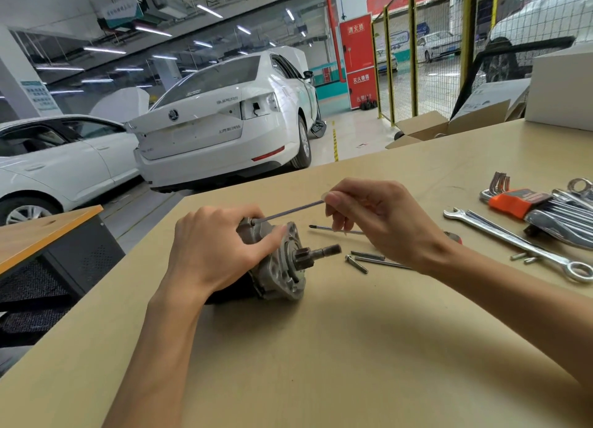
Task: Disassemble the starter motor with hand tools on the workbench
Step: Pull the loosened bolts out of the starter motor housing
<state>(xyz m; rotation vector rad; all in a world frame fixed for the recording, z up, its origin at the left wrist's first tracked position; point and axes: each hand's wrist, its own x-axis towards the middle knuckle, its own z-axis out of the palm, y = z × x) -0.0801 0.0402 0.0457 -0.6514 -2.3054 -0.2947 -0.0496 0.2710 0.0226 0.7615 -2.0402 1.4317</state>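
Under both hands, matt tan wooden workbench top (321,347), smooth. Left hand (211,251) grips dull grey cast-metal starter motor (282,267), rough matt housing, darker steel pinion shaft. Right hand (378,219) pinches thin dark metal rod (292,210), semi-gloss. Right of the right hand: glossy chrome combination wrench (513,241), shiny steel hex keys in orange plastic holder (513,203). Beyond it, matt brown cardboard box (423,129).

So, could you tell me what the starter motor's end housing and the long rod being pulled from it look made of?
End housing: likely cast aluminium, dull pale grey with a rough, matte surface. Long rod: probably steel, thin, dark grey with a slight sheen; the right hand pinches its end.
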